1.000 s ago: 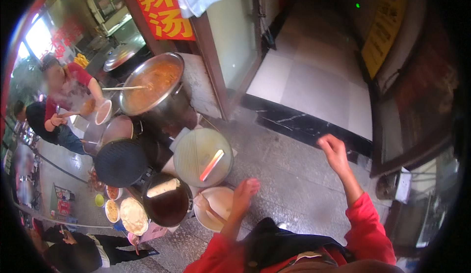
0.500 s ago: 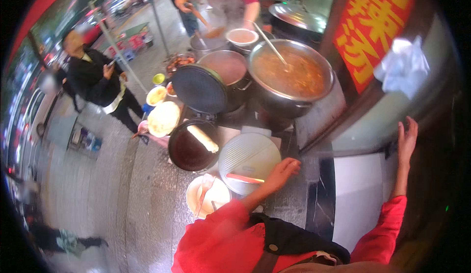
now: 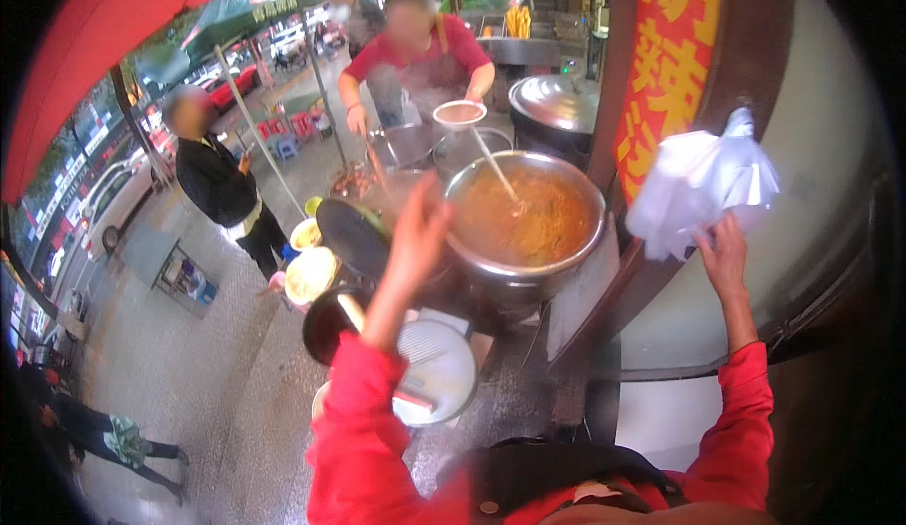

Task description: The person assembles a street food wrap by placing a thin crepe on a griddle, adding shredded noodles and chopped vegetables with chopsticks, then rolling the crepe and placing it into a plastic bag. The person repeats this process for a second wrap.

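Observation:
My right hand [image 3: 725,256] reaches up to a bunch of white plastic bags [image 3: 694,185] hanging by the wall, its fingers closed on their lower edge. My left hand [image 3: 418,233] is raised in front of the pots, slightly blurred, fingers apart and holding nothing. Beside it on the right stands a big metal pot [image 3: 596,228] of reddish-brown soup [image 3: 538,218], with a long-handled ladle [image 3: 498,166] in it. Below my left hand is a round grey board [image 3: 453,360]. My left forearm partly hides a dark pan [image 3: 324,332] with a pale rolled flatbread [image 3: 351,313].
Across the pots, a co-worker in a red top [image 3: 462,49] holds a bowl [image 3: 460,114] and a wooden-handled utensil. A lidded pot [image 3: 557,105] stands behind the soup. At the left are a plate of flatbreads [image 3: 310,275] and a standing person in black [image 3: 222,181].
My right hand has risen to the plastic bags and taken hold of their lower edge. My left hand has lifted from above the grey board toward the pots. The view has tilted up.

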{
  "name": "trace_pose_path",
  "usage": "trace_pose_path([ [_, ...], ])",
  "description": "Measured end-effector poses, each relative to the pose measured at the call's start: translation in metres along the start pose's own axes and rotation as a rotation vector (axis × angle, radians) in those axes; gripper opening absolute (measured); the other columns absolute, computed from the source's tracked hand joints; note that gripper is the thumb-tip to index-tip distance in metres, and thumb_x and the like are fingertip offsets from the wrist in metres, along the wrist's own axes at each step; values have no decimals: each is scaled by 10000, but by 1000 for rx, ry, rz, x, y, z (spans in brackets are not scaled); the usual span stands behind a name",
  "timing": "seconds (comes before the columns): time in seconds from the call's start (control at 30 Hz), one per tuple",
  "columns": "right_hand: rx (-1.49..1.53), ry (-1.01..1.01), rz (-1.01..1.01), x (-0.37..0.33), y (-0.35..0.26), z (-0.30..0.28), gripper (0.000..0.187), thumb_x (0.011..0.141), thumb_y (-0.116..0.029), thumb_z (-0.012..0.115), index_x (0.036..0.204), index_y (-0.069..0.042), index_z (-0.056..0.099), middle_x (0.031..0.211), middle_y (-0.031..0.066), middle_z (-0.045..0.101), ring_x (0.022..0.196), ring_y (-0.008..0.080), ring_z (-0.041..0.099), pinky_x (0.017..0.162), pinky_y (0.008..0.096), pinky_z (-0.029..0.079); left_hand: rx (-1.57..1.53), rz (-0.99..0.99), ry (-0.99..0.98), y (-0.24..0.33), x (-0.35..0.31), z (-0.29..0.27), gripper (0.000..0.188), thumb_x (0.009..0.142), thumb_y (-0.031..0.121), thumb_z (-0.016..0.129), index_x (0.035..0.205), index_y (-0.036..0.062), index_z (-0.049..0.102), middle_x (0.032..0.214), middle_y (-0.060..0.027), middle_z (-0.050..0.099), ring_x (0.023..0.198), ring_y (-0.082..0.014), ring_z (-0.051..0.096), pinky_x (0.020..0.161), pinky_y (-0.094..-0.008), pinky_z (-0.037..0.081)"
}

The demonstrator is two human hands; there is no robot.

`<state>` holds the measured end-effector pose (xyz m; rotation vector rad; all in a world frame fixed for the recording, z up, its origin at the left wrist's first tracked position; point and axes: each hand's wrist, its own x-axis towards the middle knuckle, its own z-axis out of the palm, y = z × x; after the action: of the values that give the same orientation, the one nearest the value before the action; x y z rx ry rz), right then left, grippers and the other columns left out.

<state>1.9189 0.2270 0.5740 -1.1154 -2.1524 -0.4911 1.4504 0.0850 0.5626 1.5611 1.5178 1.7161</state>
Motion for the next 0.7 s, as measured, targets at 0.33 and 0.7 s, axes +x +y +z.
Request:
trace_pose_path([
  [0.33,348,-245,-200,25,11,-43,178,841,-168,496,790,-4,545,793,176,545,754,377,524,657,441,419,-8,226,-4,186,130,120,388,824,109,555,1184,-21,485,965,-130,610,847,-181,602,747,-287,480],
  [0.7,969,-504,-211,35,-19,-94,171,809,-168,588,743,-17,539,670,99,516,619,230,483,613,333,398,-458,-291,-578,111,-85,215,397,826,97,608,1193,38,470,1073,-98,565,962,-161,542,847,-294,437],
])
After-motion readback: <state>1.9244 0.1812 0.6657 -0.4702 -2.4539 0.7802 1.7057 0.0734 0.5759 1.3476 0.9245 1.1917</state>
